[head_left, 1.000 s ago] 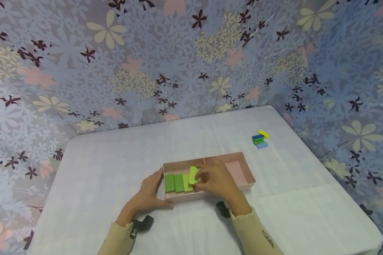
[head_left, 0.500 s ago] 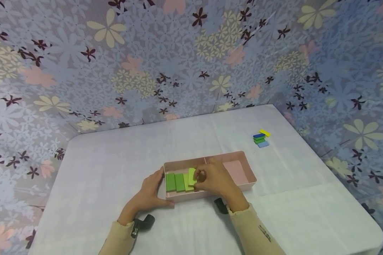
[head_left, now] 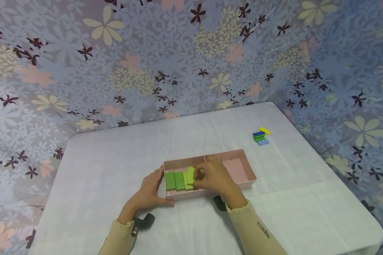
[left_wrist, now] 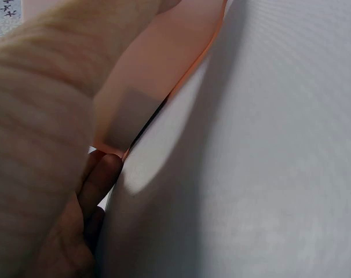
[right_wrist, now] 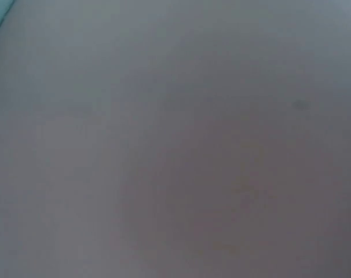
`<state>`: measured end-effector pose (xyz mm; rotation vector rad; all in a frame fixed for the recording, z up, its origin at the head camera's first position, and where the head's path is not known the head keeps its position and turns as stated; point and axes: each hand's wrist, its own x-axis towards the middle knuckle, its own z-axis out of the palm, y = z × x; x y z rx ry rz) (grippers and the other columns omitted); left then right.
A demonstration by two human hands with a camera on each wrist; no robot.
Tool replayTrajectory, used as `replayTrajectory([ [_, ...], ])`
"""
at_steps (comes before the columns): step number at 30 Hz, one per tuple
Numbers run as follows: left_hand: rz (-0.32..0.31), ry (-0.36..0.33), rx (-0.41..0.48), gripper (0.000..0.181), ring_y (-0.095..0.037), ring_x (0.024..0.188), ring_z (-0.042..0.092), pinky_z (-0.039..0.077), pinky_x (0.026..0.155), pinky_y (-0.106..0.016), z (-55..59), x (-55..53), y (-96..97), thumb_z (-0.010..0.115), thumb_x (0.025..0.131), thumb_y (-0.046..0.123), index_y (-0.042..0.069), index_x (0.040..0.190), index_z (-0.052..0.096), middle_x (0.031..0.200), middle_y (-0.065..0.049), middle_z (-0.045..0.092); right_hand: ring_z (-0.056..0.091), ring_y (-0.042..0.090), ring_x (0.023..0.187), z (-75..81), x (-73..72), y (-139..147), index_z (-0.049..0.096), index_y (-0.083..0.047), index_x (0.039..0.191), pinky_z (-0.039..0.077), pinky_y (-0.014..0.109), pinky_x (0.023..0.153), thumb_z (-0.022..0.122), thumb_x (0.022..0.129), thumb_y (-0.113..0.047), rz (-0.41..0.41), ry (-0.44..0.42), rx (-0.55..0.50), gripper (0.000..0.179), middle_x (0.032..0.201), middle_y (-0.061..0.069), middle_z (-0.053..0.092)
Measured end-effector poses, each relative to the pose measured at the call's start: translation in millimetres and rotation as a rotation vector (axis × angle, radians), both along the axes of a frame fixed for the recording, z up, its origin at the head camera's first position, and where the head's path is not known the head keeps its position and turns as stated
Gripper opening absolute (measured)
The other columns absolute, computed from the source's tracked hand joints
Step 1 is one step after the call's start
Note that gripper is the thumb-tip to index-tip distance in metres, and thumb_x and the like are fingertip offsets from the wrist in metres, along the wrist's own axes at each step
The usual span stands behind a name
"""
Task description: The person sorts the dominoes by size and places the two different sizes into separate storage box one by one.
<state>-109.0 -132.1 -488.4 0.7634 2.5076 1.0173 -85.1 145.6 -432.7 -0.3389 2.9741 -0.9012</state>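
A long pink box [head_left: 207, 193] with a divider stands on the table. Its left compartment holds a row of flat blocks: a green block [head_left: 170, 181], a second green block [head_left: 179, 181] and a yellow-green block [head_left: 187, 180]. My right hand [head_left: 215, 177] pinches another yellow-green block [head_left: 190, 176] between thumb and fingers, its left edge overlapping the row. My left hand [head_left: 149, 191] holds the box's left end, thumb along the front wall, fingers at the end wall. In the left wrist view, fingertips [left_wrist: 109, 168] meet the box's lower edge. The right wrist view is a grey blur.
Beyond the box to the right lies a small group of blocks: a dark blue block [head_left: 259, 133] on green ones, a light blue block [head_left: 263, 142] and a yellow block [head_left: 264, 130]. A white cloth [head_left: 115, 152] covers the table, with a floral curtain [head_left: 178, 63] behind.
My right hand has lowered the yellow-green block slightly and brought it more upright, in line with the row. The left hand keeps its hold on the box.
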Motion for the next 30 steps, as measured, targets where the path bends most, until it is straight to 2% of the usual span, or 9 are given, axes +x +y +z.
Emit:
replayTrajectory([
  [7,0.023,-0.017,-0.002,0.138,-0.032,0.153,0.02,0.013,0.123,-0.058,-8.0,11.3,-7.3,0.089,0.064,0.061,0.02,0.164,0.002,0.168,-0.008,0.021,0.043,0.014,0.082,-7.5,4.6,-7.2,0.067,-0.032,0.068,0.04,0.035,0.081,0.092,0.062,-0.028,0.022,-0.021,-0.013,0.026,0.071,-0.017,0.058],
  [12,0.033,-0.016,0.011,0.138,-0.03,0.152,0.022,0.013,0.123,-0.057,-13.2,17.0,-9.6,0.089,0.063,0.061,0.023,0.164,0.003,0.168,-0.005,0.022,0.043,0.014,0.079,-10.8,8.2,-9.4,0.063,-0.028,0.069,0.038,0.035,0.079,0.089,0.063,-0.025,0.039,0.058,0.02,0.026,0.065,-0.016,0.054],
  [18,0.023,-0.03,0.013,0.139,-0.033,0.152,0.021,0.013,0.122,-0.059,-15.6,20.0,-9.2,0.089,0.063,0.06,0.019,0.164,0.003,0.168,-0.007,0.022,0.044,0.011,0.076,-10.8,11.5,-6.2,0.058,-0.028,0.066,0.036,0.032,0.074,0.09,0.06,-0.027,0.04,0.14,0.102,0.033,0.062,-0.018,0.047],
  [21,0.011,-0.03,0.0,0.139,-0.034,0.152,0.021,0.013,0.122,-0.06,-12.2,17.7,-8.1,0.089,0.063,0.06,0.017,0.164,0.002,0.168,-0.009,0.021,0.043,0.01,0.077,-8.2,9.6,-3.6,0.057,-0.028,0.065,0.033,0.031,0.075,0.091,0.061,-0.029,0.046,0.138,0.137,0.034,0.062,-0.018,0.047],
  [27,-0.01,0.054,0.029,0.138,-0.033,0.149,0.027,0.015,0.122,-0.058,-0.6,-0.6,-2.6,0.092,0.063,0.053,0.016,0.164,0.006,0.165,-0.009,0.027,0.042,0.012,0.076,0.8,-3.2,1.2,0.056,-0.028,0.063,0.032,0.033,0.075,0.093,0.062,-0.031,0.033,0.181,0.155,0.036,0.059,-0.016,0.047],
  [30,-0.017,0.049,0.023,0.138,-0.033,0.149,0.027,0.014,0.122,-0.057,2.3,-5.7,-0.6,0.092,0.063,0.053,0.016,0.164,0.006,0.166,-0.009,0.026,0.042,0.013,0.076,4.4,-6.4,4.1,0.056,-0.028,0.063,0.032,0.033,0.076,0.093,0.064,-0.033,0.04,0.168,0.169,0.037,0.059,-0.017,0.048],
])
